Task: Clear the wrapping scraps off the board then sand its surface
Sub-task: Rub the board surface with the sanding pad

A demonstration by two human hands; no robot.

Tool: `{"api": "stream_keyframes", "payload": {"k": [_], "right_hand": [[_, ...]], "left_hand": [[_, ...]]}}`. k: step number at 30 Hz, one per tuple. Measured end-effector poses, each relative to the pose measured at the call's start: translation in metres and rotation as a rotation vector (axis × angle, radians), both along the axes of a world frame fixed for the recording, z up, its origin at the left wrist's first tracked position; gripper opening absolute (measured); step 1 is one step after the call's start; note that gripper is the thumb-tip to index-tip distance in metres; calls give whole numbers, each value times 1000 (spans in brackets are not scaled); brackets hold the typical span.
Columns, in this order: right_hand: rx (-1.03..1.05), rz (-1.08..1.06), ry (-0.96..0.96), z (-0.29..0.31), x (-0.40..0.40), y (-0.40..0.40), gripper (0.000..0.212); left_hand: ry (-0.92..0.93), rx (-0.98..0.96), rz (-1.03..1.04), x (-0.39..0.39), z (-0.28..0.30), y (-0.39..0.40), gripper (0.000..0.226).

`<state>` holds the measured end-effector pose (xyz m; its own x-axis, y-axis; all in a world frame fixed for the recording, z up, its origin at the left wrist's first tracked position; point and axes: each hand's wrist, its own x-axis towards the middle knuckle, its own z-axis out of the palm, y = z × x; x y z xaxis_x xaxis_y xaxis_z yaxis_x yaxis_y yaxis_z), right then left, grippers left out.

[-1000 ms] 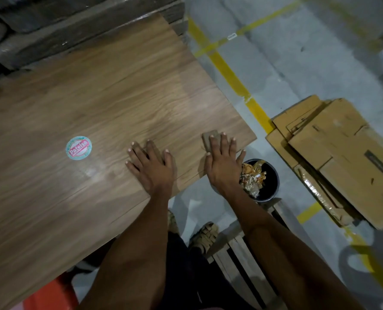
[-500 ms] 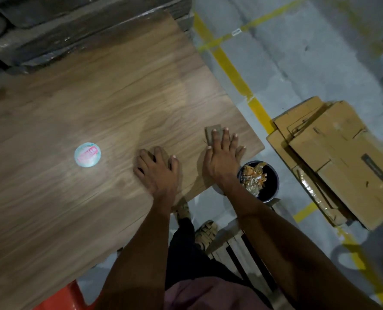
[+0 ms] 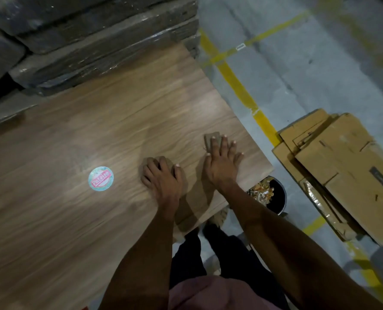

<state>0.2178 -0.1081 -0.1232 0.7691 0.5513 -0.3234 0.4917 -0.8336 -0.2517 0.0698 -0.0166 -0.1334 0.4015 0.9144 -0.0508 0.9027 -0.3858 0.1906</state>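
A large wood-grain board (image 3: 119, 130) fills the left and middle of the head view. A round sticker (image 3: 100, 179) is stuck on it. My right hand (image 3: 222, 162) presses flat, fingers straight, on a small brown sanding pad (image 3: 211, 139) near the board's right corner. To its left my left hand (image 3: 161, 175) rests on the board with its fingers bent at the knuckles. It holds nothing that I can see. A black bin (image 3: 277, 198) with crumpled wrapping scraps (image 3: 261, 191) stands on the floor just past the board's corner.
Film-wrapped stacked boards (image 3: 96, 41) lie along the far edge. Flattened cardboard boxes (image 3: 347, 166) lie on the grey floor at the right, beside yellow floor lines (image 3: 237, 86). My legs and feet (image 3: 217, 218) stand below the board's near edge.
My right hand has slid the sanding pad slightly away along the board. My left hand's fingers have curled from flat. The camera has shifted, showing more of the stacked boards.
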Motion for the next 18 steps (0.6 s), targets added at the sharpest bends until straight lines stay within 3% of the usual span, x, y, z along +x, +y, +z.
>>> {"api": "stream_keyframes", "payload": {"k": [5, 7, 13, 18], "right_hand": [[-1, 340, 7, 1, -10, 21, 65], [5, 352, -12, -1, 3, 23, 65], [5, 109, 11, 3, 38, 45, 63], [34, 442, 0, -3, 32, 53, 65]], "left_hand": [[-29, -17, 51, 23, 3, 9, 47], [-40, -26, 67, 31, 3, 20, 45], [-17, -22, 86, 44, 3, 58, 44], [-43, -43, 153, 68, 4, 76, 43]]}}
